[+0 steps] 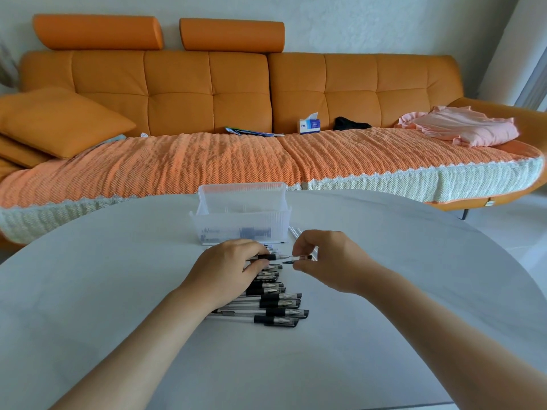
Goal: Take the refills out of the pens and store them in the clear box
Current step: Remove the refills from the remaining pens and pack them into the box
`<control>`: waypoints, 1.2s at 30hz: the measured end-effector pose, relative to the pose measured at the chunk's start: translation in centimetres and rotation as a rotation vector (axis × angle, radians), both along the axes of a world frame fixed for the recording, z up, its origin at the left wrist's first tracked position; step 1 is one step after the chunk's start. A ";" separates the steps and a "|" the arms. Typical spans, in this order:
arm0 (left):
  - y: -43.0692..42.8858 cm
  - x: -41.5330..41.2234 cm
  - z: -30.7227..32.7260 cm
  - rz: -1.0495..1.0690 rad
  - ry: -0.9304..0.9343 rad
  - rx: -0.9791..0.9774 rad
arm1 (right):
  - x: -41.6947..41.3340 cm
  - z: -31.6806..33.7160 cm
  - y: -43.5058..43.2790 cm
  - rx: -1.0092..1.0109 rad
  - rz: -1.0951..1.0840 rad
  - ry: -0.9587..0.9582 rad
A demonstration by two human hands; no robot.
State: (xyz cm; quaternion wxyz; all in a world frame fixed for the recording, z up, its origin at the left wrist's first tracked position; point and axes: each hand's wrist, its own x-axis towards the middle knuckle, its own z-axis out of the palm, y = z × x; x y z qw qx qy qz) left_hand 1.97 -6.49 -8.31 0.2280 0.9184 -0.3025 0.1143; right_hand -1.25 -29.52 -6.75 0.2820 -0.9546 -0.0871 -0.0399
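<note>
A long orange tufted sofa [207,93] runs along the wall, its seat under a woven orange cover with a white lace edge [207,164]. A white round table [384,276] fills the foreground. On the sofa, a square orange cushion [59,119] leans at the left end and a crumpled pink cloth [464,125] lies at the right. The clear ribbed plastic box [239,220] stands at the far middle of the table. Dark shapes show dimly through its front wall, and thin pale refills [296,232] lie on the table against its front right corner. Just in front of the box, the left hand [225,270] curls its fingers round a clear pen with a black grip [273,257], tip pointing right. The right hand [328,258] pinches a small clear and black pen piece [299,258] between thumb and fingertips, its point facing the pen's tip and almost touching it. Whether that piece is a cap or a nose cone cannot be told. A row of matching black-gripped pens [275,303] lies side by side below the left hand. A blue-and-white tissue box [309,125] on the sofa carries print too small to read.
</note>
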 end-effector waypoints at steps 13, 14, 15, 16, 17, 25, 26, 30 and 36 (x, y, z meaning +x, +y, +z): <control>-0.1 -0.2 0.1 -0.016 0.015 0.005 | 0.0 -0.2 1.1 -0.009 0.034 -0.045; -0.2 -0.2 0.1 -0.027 0.026 -0.001 | 0.0 -0.2 1.3 -0.009 0.048 -0.044; -0.2 -0.2 0.1 -0.038 0.041 -0.009 | -0.1 -0.3 1.5 -0.004 0.057 -0.042; -0.3 -0.2 0.2 -0.047 0.056 -0.018 | -0.1 -0.2 1.6 0.007 0.055 -0.044; -0.3 -0.2 0.3 -0.052 0.072 -0.027 | 0.0 -0.2 1.6 0.019 0.037 -0.047; 0.0 0.2 0.5 -0.131 0.073 -0.099 | -0.3 -0.2 1.9 -0.123 0.095 -0.146; 0.1 0.1 0.6 -0.139 0.055 -0.118 | -0.3 -0.2 2.1 -0.085 0.099 -0.140; 0.4 0.4 0.9 -0.168 -0.044 -0.130 | -0.1 -0.1 2.6 0.214 0.053 0.054; 0.4 0.8 1.0 -0.177 -0.094 -0.076 | -0.3 0.7 4.2 -0.078 0.086 -0.010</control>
